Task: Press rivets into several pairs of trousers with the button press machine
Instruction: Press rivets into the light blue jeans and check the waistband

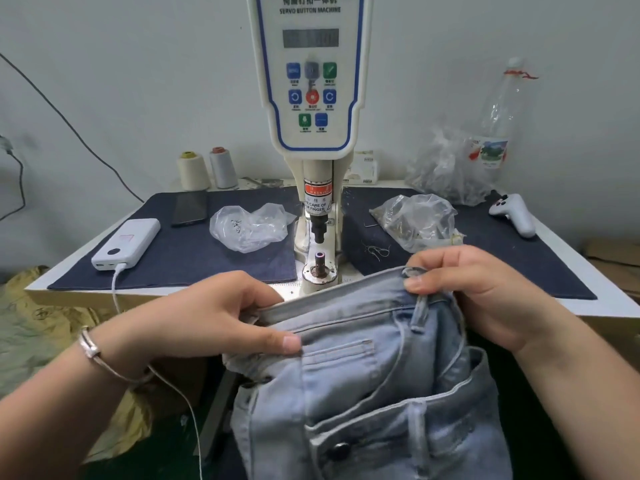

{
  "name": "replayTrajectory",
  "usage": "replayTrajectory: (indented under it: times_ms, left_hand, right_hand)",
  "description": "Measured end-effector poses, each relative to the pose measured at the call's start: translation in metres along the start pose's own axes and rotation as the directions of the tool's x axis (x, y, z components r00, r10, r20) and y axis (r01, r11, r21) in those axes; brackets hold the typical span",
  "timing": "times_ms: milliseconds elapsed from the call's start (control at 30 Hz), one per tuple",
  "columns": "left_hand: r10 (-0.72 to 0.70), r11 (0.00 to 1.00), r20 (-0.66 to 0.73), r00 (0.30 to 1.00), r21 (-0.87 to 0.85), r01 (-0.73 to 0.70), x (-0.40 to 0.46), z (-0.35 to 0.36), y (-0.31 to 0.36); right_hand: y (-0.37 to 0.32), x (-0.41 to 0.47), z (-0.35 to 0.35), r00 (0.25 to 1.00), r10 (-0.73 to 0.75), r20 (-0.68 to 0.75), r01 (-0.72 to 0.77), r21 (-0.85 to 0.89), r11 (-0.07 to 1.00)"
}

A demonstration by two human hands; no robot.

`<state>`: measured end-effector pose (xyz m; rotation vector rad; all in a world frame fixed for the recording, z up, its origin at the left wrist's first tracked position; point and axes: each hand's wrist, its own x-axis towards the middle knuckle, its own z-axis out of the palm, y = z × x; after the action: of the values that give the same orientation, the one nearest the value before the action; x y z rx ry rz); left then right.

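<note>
Two hands grip the waistband of a pair of pale blue trousers [363, 368], held just in front of the button press machine [308, 98]. The left hand [221, 317] pinches the band near the small coin pocket, thumb on top and fingers tucked behind; the right hand [471, 289] pinches the band's end beside a belt loop. The hands are apart, with the band stretched between them, and the rest of the trousers hangs off the table [616, 306] toward the person.

To do this step well, I judge the band should be kept taut and flat, the pocket corner brought squarely over the lower die [320, 261], and fingertips kept to the sides, well out from under the upper punch [318, 230].

Readable writing: the machine head says "SERVO BUTTON MACHINE" under a line of Chinese characters, and a red-topped sticker on the ram reads "WARNING" and "CARE OF ... FINGER". The display digits and button captions are too blurred to read. A metal button [337, 450] already sits lower on the trousers.
</note>
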<state>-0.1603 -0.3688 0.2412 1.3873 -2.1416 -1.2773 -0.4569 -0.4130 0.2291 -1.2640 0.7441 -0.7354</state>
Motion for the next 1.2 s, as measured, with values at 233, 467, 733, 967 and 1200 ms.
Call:
replayTrajectory:
  times_ms: [233,467,733,967,1200]
  left_hand:
    - [0.240,0.904,0.032,0.970,-0.371,-0.211,-0.006,-0.002,0.021]
    - [0.408,0.826,-0.161,0.899,-0.353,-0.439,0.029,0.028,0.072]
    - [0.365,0.905,0.069,0.929,-0.261,-0.336,0.032,0.060,0.027]
    - [0.194,0.980,0.075,0.978,-0.057,-0.189,0.006,0.009,-0.011]
    - [0.398,0.842,0.122,0.909,-0.443,-0.309,-0.017,-0.040,-0.015]
  right_hand:
    - [-0.028,-0.010,-0.003,0.983,-0.122,0.135,0.174,-0.504,0.846]
    - [-0.059,-0.018,0.059,0.975,-0.156,0.155,0.220,-0.628,0.747]
    - [-0.102,-0.075,0.016,0.969,-0.224,0.109,0.248,-0.461,0.852]
    - [-0.084,-0.099,-0.050,0.928,-0.264,-0.263,0.113,-0.476,0.872]
    - [-0.040,-0.088,-0.091,0.948,-0.176,-0.264,-0.094,-0.763,0.640]
